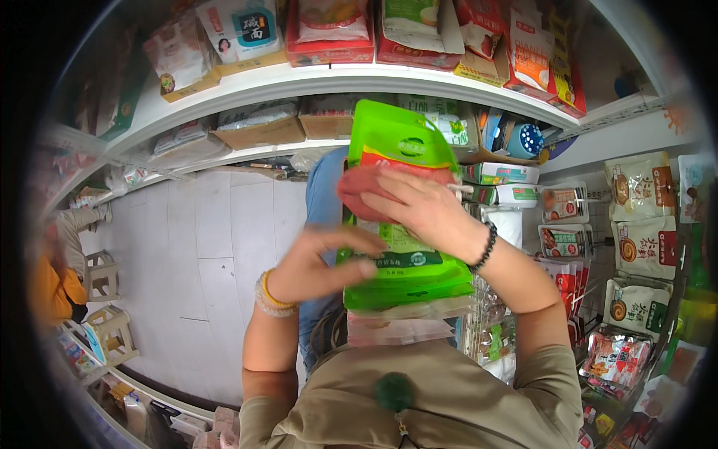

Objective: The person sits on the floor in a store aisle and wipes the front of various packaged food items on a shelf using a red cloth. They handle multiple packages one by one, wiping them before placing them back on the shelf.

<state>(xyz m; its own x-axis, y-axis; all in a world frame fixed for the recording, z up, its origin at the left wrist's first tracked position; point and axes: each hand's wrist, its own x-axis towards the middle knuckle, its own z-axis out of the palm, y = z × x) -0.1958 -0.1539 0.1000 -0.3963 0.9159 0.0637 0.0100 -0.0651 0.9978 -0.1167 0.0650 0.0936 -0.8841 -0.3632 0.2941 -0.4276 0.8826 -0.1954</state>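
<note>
A bright green plastic food pouch (404,140) with a red band lies over my lap, its far end towards the shelves. My right hand (429,210) presses a folded red cloth (364,193) against the pouch's middle. A dark bead bracelet circles that wrist. Blurred by motion, my left hand (328,261) hovers at the pouch's left side with thumb and fingers apart; whether it touches the plastic I cannot tell. More green pouches (415,297) stick out beneath the near end. Under those lie pale pinkish packets (398,331), close to my shirt.
Ahead, a white shelf (336,78) carries boxed bags of flour or starch, with cartons (263,129) on a lower shelf. Hanging seasoning pouches (642,247) line the right side. Plastic stools (112,337) and a seated person (61,280) are at the left, beyond the tiled floor (213,269).
</note>
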